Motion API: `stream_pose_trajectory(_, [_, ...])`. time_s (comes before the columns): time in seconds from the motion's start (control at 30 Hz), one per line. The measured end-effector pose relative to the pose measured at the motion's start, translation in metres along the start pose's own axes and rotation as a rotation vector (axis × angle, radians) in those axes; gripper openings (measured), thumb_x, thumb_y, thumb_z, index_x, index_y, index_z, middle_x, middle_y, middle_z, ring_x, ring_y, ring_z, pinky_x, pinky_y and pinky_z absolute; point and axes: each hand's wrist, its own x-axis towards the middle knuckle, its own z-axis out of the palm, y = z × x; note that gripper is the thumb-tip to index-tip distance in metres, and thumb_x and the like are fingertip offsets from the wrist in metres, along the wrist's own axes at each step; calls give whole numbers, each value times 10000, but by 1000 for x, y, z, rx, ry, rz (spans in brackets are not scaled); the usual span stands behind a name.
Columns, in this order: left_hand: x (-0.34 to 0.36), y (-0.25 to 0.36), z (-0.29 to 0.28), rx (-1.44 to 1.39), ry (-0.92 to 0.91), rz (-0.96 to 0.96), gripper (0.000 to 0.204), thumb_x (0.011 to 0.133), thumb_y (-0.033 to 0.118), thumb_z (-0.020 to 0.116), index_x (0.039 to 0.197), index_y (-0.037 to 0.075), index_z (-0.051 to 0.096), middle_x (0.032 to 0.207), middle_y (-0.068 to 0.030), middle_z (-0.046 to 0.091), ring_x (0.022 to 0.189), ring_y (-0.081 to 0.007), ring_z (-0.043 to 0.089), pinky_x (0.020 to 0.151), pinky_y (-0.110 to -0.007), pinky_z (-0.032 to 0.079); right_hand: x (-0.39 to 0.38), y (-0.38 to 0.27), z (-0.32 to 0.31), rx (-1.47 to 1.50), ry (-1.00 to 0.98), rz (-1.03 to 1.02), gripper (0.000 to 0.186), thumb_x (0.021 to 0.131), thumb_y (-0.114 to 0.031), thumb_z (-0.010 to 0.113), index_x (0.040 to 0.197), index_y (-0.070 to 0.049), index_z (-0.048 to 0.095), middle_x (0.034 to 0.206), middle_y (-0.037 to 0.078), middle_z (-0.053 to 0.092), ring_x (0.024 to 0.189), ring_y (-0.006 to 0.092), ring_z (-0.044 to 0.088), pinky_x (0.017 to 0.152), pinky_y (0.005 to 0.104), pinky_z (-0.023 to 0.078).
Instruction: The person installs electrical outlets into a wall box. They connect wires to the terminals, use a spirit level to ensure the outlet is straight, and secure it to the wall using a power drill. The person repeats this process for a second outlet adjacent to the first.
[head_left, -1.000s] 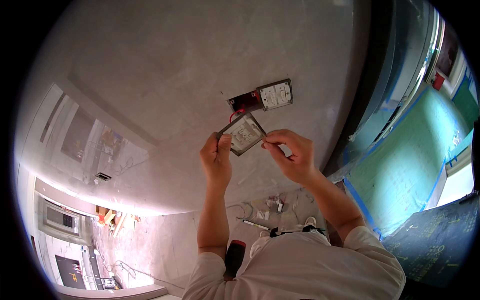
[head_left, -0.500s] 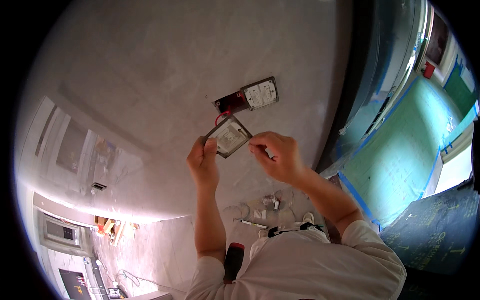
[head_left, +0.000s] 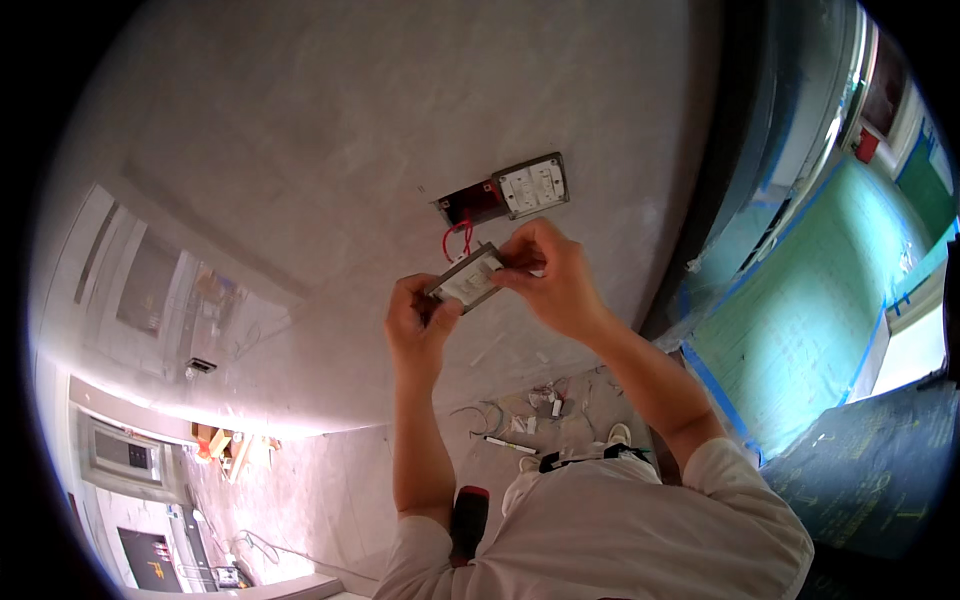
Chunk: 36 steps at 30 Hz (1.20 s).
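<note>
A square wall plate [head_left: 468,284] with a pale face and a dark frame is tilted in front of the wall, held at both sides. My left hand [head_left: 413,318] grips its left corner, thumb on the face. Fingers of my right hand [head_left: 548,275] pinch its right edge. Red wires [head_left: 458,238] run from behind the plate up into an open wall box [head_left: 472,205], dark red inside. Right beside that box, a second plate [head_left: 533,188] with a white face sits mounted in the wall. The back of the held plate is mostly hidden.
The smooth grey wall [head_left: 330,130] fills the upper view. Below on the floor lie wire scraps and small white pieces [head_left: 520,446]. Green sheeting with blue tape [head_left: 790,300] stands at right. A small dark wall fitting [head_left: 202,366] shows at left.
The held plate has tipped, so its face looks narrower and more red wire shows. My right hand has moved up along its edge, with its grip now on the upper right side.
</note>
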Motion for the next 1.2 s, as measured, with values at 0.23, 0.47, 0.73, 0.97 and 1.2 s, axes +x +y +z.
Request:
stream_pose_trajectory(0.23, [-28, -25, -45, -917, -18, -669, 504, 690, -203, 417, 1123, -25, 603, 1068, -137, 607, 905, -211, 544, 779, -281, 463, 7, 3, 2, 267, 3, 129, 344, 861, 34, 795, 1183, 32, 674, 992, 71, 745, 899, 127, 704, 809, 282, 585])
stream_pose_trajectory(0.47, [-34, 8, -42, -1080, -2, -399, 478, 730, -245, 427, 1103, -68, 667, 1171, -191, 644, 943, -226, 601, 830, -301, 513, 16, -4, 7, 323, 7, 161, 296, 872, 61, 773, 1155, 42, 686, 992, 73, 743, 903, 132, 701, 819, 281, 583])
stream_pose_trajectory(0.73, [-35, 4, -36, -987, 32, -319, 328, 888, -210, 563, 1153, -84, 709, 1308, -230, 663, 1120, -243, 665, 1021, -322, 556, 15, -10, 10, 302, 40, 164, 251, 869, 0, 796, 1099, 42, 704, 938, 76, 749, 841, 114, 691, 761, 267, 564])
stream_pose_trajectory(0.97, [-36, 29, -27, -758, 85, -42, 179, 1006, -22, 632, 1171, -70, 683, 1210, -230, 704, 1069, -279, 712, 1018, -371, 592, 17, -8, 5, 376, 60, 172, 255, 866, -17, 803, 1094, 48, 708, 933, 77, 746, 825, 117, 694, 748, 261, 562])
stream_pose_trajectory(1.2, [-35, 54, -5, -250, 139, 63, 228, 1007, -40, 611, 1228, -62, 664, 928, -130, 717, 696, -181, 697, 603, -262, 553, 16, -4, 4, 379, 77, 164, 283, 856, -12, 814, 1110, 48, 703, 948, 76, 745, 831, 132, 702, 769, 278, 582])
